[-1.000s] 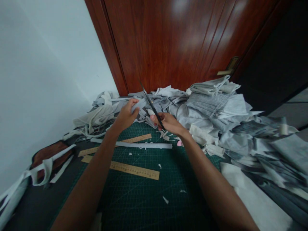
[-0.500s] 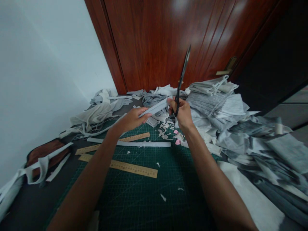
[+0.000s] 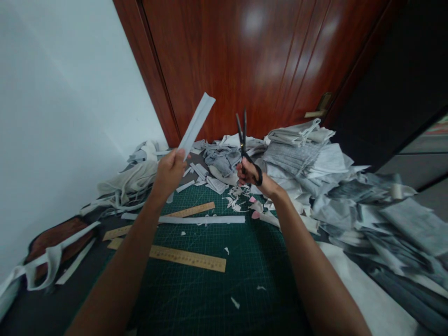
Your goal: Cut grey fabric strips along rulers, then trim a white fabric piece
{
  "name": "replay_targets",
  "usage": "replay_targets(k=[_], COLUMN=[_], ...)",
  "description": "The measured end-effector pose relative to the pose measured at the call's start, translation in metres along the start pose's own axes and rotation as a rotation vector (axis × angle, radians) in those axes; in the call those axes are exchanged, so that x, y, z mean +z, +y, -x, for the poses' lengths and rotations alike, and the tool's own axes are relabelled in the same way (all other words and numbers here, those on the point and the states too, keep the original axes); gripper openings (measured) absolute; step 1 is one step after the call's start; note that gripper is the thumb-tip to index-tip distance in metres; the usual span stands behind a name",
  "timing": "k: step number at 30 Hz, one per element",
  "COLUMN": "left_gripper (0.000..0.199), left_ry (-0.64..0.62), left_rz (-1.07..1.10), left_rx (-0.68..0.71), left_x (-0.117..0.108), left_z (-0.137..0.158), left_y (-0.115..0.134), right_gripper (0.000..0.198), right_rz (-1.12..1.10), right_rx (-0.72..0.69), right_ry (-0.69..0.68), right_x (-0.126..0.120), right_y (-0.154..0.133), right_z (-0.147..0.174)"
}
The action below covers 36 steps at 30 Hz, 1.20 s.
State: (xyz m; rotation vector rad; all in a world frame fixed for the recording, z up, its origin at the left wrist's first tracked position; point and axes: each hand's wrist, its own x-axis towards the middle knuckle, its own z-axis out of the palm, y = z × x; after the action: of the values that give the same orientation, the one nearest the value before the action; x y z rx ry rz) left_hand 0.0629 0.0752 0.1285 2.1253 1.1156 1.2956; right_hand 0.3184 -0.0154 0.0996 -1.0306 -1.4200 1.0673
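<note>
My left hand point(image 3: 171, 169) is closed on a pale grey fabric strip point(image 3: 196, 125), whose end points up and to the right in front of the door. In my right hand point(image 3: 250, 171) are black scissors point(image 3: 242, 140), blades parted and pointing upward; nothing lies between them. The two hands are apart, both raised above the far part of a green cutting mat point(image 3: 189, 298). Another long pale strip point(image 3: 210, 220) lies across the mat below them, over a wooden ruler point(image 3: 194, 210). A second wooden ruler point(image 3: 189, 258) lies nearer to me.
Crumpled grey fabric point(image 3: 220, 158) is heaped at the back, with small white scraps point(image 3: 236, 198) before it. Folded grey cloth point(image 3: 297, 149) and loose pieces point(image 3: 360, 200) pile up on the right. A brown pouch point(image 3: 52, 238) lies left, by the white wall; a wooden door point(image 3: 217, 60) stands behind.
My left hand has moved left and lifted the strip more upright. My right hand, with the scissors, has drawn away from the strip; the blades have parted and sit lower.
</note>
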Motion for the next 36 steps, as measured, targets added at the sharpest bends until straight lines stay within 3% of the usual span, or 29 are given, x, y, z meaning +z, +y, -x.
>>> replay_targets(k=[4, 8, 10, 18, 22, 26, 31, 34, 36], left_gripper=[0.041, 0.040, 0.041, 0.044, 0.027, 0.020, 0.029, 0.030, 0.026], left_ry=[0.002, -0.205, -0.246, -0.187, 0.003, 0.018, -0.001, -0.056, -0.158], left_rz=[-0.074, -0.258, -0.302, -0.334, -0.325, -0.171, 0.044, 0.177, 0.202], left_rx=[0.037, 0.141, 0.152, 0.088, -0.037, -0.111, -0.280, -0.346, -0.302], left_x=[-0.005, -0.007, -0.008, -0.009, -0.011, -0.013, -0.010, -0.003, 0.002], left_z=[0.000, 0.000, 0.001, 0.001, 0.000, 0.002, -0.001, -0.003, 0.001], left_y=[0.004, 0.008, 0.010, 0.009, 0.009, 0.010, 0.009, 0.010, 0.015], right_gripper=[0.058, 0.056, 0.055, 0.057, 0.058, 0.063, 0.065, 0.061, 0.060], right_rz=[0.228, 0.332, 0.345, 0.293, 0.278, 0.323, 0.347, 0.313, 0.262], right_rx=[0.057, 0.056, 0.043, 0.024, 0.009, 0.005, 0.012, 0.019, 0.006], right_ry=[-0.182, -0.218, -0.194, -0.018, 0.014, -0.104, -0.218, -0.174, -0.094], right_x=[0.009, 0.025, 0.031, 0.033, 0.021, 0.012, 0.028, 0.044, 0.053], right_y=[0.002, 0.002, 0.004, 0.018, 0.016, 0.011, 0.010, 0.012, 0.014], right_z=[0.003, -0.001, -0.002, -0.007, -0.006, -0.002, -0.002, -0.006, -0.009])
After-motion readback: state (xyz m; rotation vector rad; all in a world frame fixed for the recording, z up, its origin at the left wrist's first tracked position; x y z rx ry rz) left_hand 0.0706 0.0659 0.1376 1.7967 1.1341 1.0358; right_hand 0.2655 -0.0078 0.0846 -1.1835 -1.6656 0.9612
